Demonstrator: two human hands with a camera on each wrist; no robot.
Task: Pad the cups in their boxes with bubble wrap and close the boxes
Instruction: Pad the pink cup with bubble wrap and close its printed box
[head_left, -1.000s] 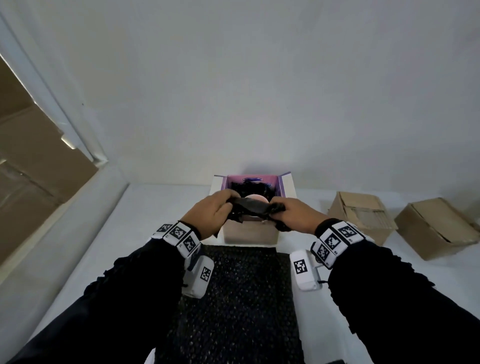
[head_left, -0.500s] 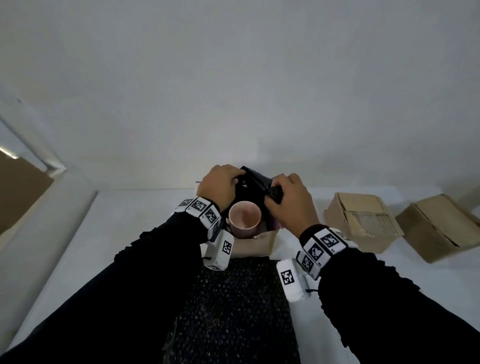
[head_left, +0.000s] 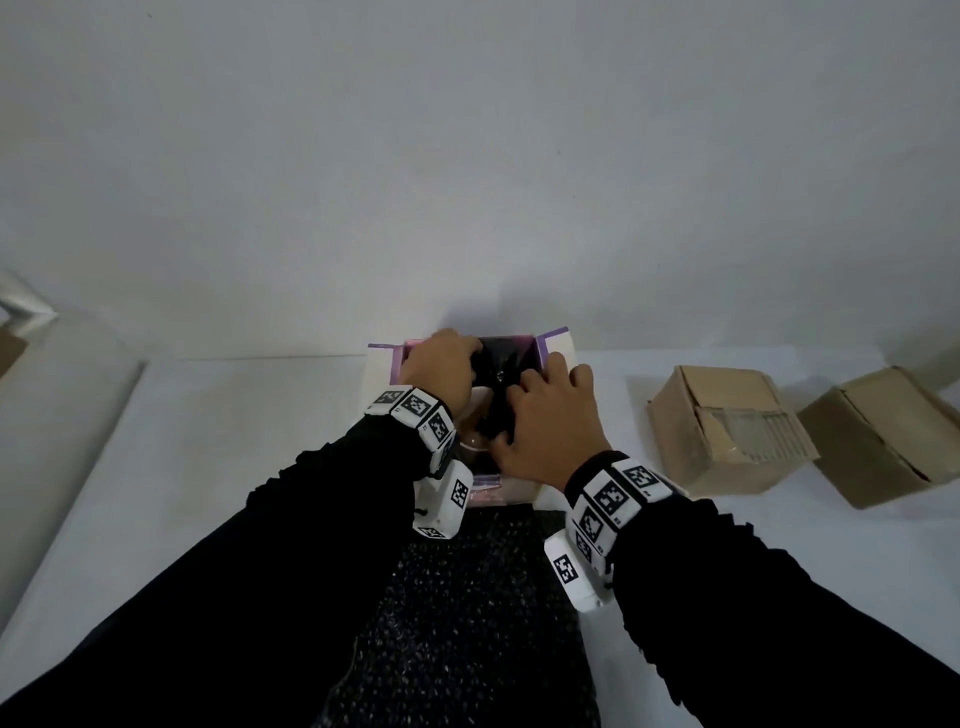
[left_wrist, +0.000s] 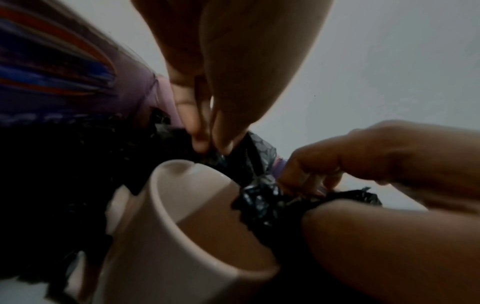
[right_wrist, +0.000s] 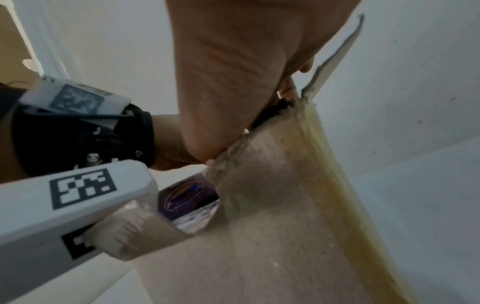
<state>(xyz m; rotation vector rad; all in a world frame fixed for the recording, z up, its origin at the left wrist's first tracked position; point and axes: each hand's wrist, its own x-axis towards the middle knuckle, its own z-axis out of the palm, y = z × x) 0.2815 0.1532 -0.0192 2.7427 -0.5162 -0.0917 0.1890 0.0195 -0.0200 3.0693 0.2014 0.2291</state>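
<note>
An open box (head_left: 556, 345) with a purple lining stands at the table's far edge, and a pink cup (head_left: 474, 442) (left_wrist: 182, 216) sits upright in it. Both hands reach down into the box. My left hand (head_left: 441, 366) pinches black bubble wrap (head_left: 501, 358) (left_wrist: 259, 197) between thumb and fingertips (left_wrist: 201, 142), just behind the cup's rim. My right hand (head_left: 545, 415) (left_wrist: 363, 164) curls its fingers onto the same crumpled wrap at the cup's right side. The right wrist view shows only my palm (right_wrist: 233, 82) against the box's cardboard wall (right_wrist: 272, 195). Most of the cup is hidden by my hands.
A long sheet of black bubble wrap (head_left: 467, 597) lies on the white table (head_left: 234, 441) between my arms, in front of the box. Two brown cardboard boxes (head_left: 727, 431) (head_left: 883, 431) stand to the right. A wall rises directly behind the box.
Both hands carried the wad of black bubble wrap from in front of the box forward and down into it, beside the cup. The right hand now covers more of the cup.
</note>
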